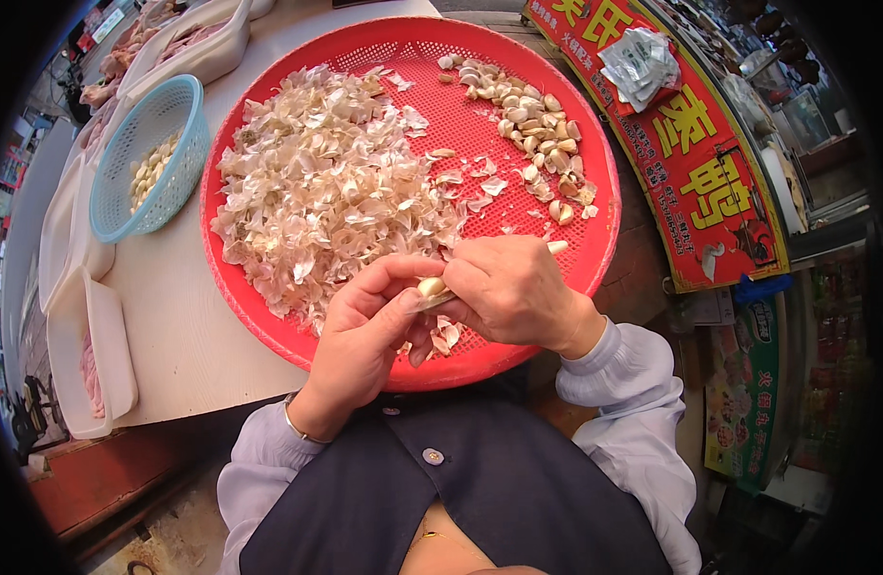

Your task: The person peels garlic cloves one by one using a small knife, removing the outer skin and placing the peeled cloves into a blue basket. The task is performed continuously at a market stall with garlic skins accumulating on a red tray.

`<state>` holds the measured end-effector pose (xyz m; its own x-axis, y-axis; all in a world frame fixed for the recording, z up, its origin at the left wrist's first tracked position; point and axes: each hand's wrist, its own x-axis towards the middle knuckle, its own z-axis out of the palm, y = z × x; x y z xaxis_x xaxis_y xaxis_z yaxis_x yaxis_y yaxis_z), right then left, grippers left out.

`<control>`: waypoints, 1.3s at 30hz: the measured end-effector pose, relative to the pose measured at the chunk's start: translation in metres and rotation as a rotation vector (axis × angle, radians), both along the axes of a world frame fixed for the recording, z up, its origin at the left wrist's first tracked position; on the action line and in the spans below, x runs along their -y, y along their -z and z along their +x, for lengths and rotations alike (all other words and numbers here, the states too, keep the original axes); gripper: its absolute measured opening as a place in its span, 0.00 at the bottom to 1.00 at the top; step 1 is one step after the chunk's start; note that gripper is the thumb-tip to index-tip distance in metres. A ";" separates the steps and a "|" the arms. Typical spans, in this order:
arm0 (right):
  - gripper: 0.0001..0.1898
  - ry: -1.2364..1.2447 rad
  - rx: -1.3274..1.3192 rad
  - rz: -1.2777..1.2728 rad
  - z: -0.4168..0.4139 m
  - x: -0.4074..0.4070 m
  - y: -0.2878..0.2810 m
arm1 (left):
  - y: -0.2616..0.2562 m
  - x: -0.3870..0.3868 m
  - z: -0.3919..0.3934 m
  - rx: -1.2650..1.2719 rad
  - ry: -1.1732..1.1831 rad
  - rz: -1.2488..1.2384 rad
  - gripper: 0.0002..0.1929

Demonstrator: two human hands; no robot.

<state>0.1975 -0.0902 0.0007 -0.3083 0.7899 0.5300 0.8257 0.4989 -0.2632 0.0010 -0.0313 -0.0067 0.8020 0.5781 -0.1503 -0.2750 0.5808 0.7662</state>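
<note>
My left hand pinches a garlic clove between thumb and fingers; its pale flesh shows. Close against it, my right hand is closed around a small knife, mostly hidden. The white end of its handle sticks out past the fist, and a thin blade seems to lie along the clove. Both hands are over the near side of a round red plastic sieve tray. Dry garlic skins are heaped across its left half. Unpeeled garlic cloves lie along the right side.
A light blue plastic basket with peeled cloves stands on the white table at left. White plastic tubs of raw meat line the table's left side. To the right is a red signboard with plastic packets on it.
</note>
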 end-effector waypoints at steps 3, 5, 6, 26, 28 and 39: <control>0.12 0.007 -0.004 -0.049 0.008 0.003 -0.008 | 0.002 -0.007 -0.003 0.090 0.044 -0.204 0.15; 0.10 0.161 0.052 -0.031 0.024 -0.005 -0.011 | 0.008 -0.014 -0.005 0.190 0.055 -0.304 0.14; 0.08 0.275 0.140 -0.046 0.038 -0.011 -0.013 | 0.011 -0.016 -0.007 0.210 0.042 -0.334 0.13; 0.17 0.228 -0.223 -0.171 0.062 -0.002 -0.022 | 0.005 -0.006 -0.001 -0.184 -0.065 0.437 0.08; 0.19 0.042 -0.485 -0.188 0.021 0.002 -0.022 | 0.006 -0.005 0.004 -0.106 -0.082 0.303 0.10; 0.12 0.061 -0.801 -0.310 -0.027 0.005 -0.001 | 0.007 -0.005 0.002 -0.015 -0.173 0.078 0.15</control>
